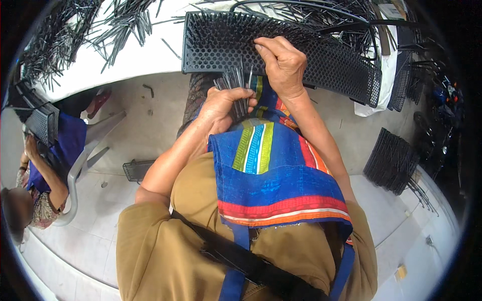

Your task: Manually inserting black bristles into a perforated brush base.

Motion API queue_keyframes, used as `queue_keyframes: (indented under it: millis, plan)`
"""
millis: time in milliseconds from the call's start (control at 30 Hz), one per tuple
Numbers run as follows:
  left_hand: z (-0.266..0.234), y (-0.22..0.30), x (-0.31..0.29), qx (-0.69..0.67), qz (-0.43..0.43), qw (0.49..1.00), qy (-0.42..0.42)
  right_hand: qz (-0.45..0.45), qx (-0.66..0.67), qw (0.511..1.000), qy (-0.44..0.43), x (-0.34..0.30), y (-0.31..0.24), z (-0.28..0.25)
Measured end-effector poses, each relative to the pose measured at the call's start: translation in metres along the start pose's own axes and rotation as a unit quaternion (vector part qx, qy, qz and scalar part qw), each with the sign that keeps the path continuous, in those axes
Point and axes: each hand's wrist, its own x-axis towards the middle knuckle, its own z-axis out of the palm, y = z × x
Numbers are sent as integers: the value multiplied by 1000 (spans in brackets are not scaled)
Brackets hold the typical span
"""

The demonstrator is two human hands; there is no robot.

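A bundle of thin dark sticks (pixel 232 79) stands up out of my left hand (pixel 221 106), whose fingers are closed around it just in front of the tray. The long black perforated tray (pixel 211 63) has rows of round holes, and many dark sticks (pixel 221 27) fill its far part. Over the middle of the tray, my right hand (pixel 285 62) is closed in a pinch, fingertips close to the edge of the filled rows. Whatever lies between those fingertips is too small or hidden to make out.
Loose dark sticks (pixel 123 35) lie heaped on the white table (pixel 145 57). Another filled rack (pixel 391 160) rests at the right, near the floor. At far left, a co-worker (pixel 47 175) sits on a grey chair (pixel 75 173) holding a similar tray (pixel 40 125).
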Motion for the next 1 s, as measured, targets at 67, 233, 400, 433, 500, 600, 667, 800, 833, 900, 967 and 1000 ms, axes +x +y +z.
queue_keyframes:
  millis: [67,233,400,433,500,600,667,800,833,900,967,1000]
  plan:
    - [-2,0,1,9,-7,1000,2,0,5,1000,6,2,1,3]
    - [-3,-2,0,17,-6,1000,-11,46,5,999,-26,9,1,-5]
    - [-2,-1,2,19,-12,1000,2,4,-40,999,-29,10,-6,-8]
    - [-2,-2,1,19,-11,1000,3,12,-37,999,-30,7,-6,-8]
    - [-1,-1,1,15,-7,1000,-4,22,-39,999,-28,6,-5,-8]
    - [1,1,-1,15,-8,1000,-3,8,-49,999,-10,9,-5,-6]
    - [2,1,-2,7,-4,1000,-2,24,-64,997,-26,14,-7,-6]
    - [-2,-2,-1,2,-3,1000,11,8,-73,996,-49,10,-8,-7]
    - [-2,-2,-1,2,-4,1000,12,11,-58,997,-41,7,-9,-8]
    - [-1,-2,-1,17,-10,1000,3,24,-42,998,-28,-2,-7,-11]
    - [-1,-1,0,12,-7,1000,7,83,22,995,-48,-12,-13,-16]
    - [-1,0,0,6,0,1000,10,130,38,985,-105,-15,-17,-20]
